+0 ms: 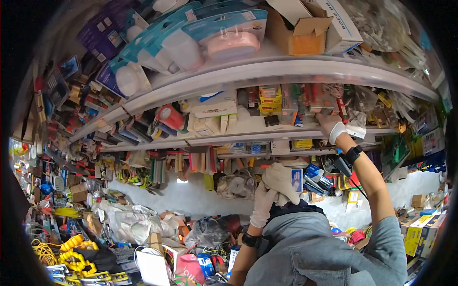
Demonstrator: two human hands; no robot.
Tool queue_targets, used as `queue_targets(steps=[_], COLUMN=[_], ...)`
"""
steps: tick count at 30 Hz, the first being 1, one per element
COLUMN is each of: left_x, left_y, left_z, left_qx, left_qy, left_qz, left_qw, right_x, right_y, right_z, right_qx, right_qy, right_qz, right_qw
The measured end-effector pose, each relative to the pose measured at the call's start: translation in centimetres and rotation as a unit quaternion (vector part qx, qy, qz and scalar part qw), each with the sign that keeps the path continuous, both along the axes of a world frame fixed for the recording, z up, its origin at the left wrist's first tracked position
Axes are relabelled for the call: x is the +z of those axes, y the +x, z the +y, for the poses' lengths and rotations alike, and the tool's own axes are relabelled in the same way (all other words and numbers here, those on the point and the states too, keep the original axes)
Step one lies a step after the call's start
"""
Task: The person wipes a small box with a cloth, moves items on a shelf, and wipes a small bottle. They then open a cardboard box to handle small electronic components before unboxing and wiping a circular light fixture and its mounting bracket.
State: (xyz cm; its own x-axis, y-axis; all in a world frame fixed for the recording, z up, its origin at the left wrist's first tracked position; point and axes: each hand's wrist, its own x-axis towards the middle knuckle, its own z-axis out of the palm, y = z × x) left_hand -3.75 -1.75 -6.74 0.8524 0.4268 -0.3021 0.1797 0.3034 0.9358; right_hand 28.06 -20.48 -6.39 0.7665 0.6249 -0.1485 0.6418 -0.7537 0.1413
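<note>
My left hand (280, 182), in a pale glove, is bent at the wrist in front of my body. Its fingers droop slightly apart, and nothing shows between them. Close beside it is a small blue-and-white packet (296, 180). My right hand (327, 124), with a white cuff at the wrist, reaches onto the middle shelf (291, 135). Its fingers curl in at a grey-and-clear pack (326, 103), their tips partly hidden; what they grip I cannot tell. A red narrow box (342, 110) stands just right of those fingers, and yellow boxes (270, 100) sit further left.
Overhead, the upper shelf (286, 66) juts out with blister packs (234, 35) and an open cardboard box (307, 35). Small packaged goods hang below the middle shelf. Clutter covers the lower left, including yellow coiled tubing (74, 255) and plastic bags (129, 221).
</note>
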Motion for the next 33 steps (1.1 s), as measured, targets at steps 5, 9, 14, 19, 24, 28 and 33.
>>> queue_targets(steps=[5,9,14,19,24,28,33], left_x=[-1.4,-1.9,-0.5,-2.3,0.0,1.2,2.0], left_y=[0.0,0.1,-0.3,0.0,0.8,-0.1,-1.3], left_z=[0.1,0.2,1.1,1.4,1.4,2.5,3.8], left_qx=[0.028,0.02,-0.009,-0.02,-0.005,-0.016,-0.039], left_qy=[-0.066,-0.016,0.027,-0.003,-0.012,0.011,-0.05], left_qz=[-0.036,-0.046,0.014,0.023,-0.057,-0.036,0.002], left_qw=[0.997,0.999,0.999,1.0,0.998,0.999,0.998], right_x=[0.2,0.3,3.9,8.7,12.6,12.1,10.8], right_y=[-0.1,-0.9,-5.4,-12.0,-16.8,-18.2,-19.1], right_z=[0.5,-0.3,-1.9,-0.5,1.9,3.1,4.4], right_qx=[-0.038,0.007,-0.029,-0.192,-0.134,-0.07,-0.04], right_qy=[-0.064,0.014,0.174,0.563,0.66,0.679,0.685], right_qz=[0.04,-0.017,-0.034,0.394,0.611,0.67,0.673], right_qw=[0.996,1.0,0.984,0.701,0.416,0.292,0.277])
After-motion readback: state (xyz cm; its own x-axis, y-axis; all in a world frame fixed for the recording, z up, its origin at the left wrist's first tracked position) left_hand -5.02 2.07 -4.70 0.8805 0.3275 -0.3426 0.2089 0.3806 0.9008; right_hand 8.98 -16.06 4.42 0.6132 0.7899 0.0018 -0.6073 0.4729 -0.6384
